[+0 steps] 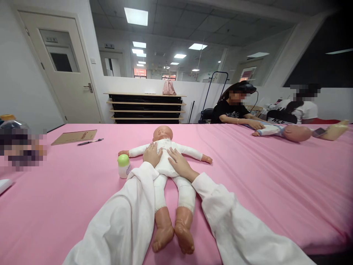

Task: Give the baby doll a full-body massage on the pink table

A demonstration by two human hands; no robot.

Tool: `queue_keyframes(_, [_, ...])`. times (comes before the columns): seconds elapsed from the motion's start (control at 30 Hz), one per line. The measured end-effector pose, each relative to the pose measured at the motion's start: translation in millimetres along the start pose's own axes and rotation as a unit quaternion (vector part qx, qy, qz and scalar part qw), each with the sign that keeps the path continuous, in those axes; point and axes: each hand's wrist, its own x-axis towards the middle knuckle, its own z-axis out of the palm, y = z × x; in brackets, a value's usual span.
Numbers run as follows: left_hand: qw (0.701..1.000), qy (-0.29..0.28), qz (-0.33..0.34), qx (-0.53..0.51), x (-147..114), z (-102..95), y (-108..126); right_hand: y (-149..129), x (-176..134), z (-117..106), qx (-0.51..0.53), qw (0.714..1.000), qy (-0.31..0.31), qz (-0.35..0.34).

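A baby doll with a white cloth body lies stretched out on the pink-covered table, head away from me and bare feet toward me. Its arms are spread wide; whether it lies face up or face down I cannot tell for sure. My left hand rests flat on the left side of its upper torso, fingers spread. On the right side of the torso lies my right hand, also flat with fingers apart. Beside the doll's left-hand arm stands a small white bottle with a green cap. White sleeves cover both my forearms.
On the left lie a brown notebook and a pen, with a blurred-out bottle at the edge. Across the table a person touches another doll near a yellowish bottle. Pink cloth covers the table.
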Motion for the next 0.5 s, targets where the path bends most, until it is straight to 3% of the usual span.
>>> queue_keyframes(0.1, [1.000,-0.003,0.000,-0.008,-0.2,0.7,-0.9,-10.6,-20.8,-9.3,0.010,0.993,-0.052,-0.107])
queue_keyframes(0.17, [1.000,0.000,0.007,-0.008,-0.8,0.1,-0.8,-15.0,-23.9,-12.8,0.059,0.986,-0.049,-0.150])
queue_keyframes(0.3, [0.998,0.024,0.052,0.002,-2.1,-1.3,-2.1,-18.3,-1.0,-10.1,0.104,0.983,-0.010,-0.152])
queue_keyframes(0.5, [0.991,0.052,0.120,-0.010,-1.6,4.0,-6.9,-14.5,53.8,-2.8,0.028,0.983,-0.113,-0.142])
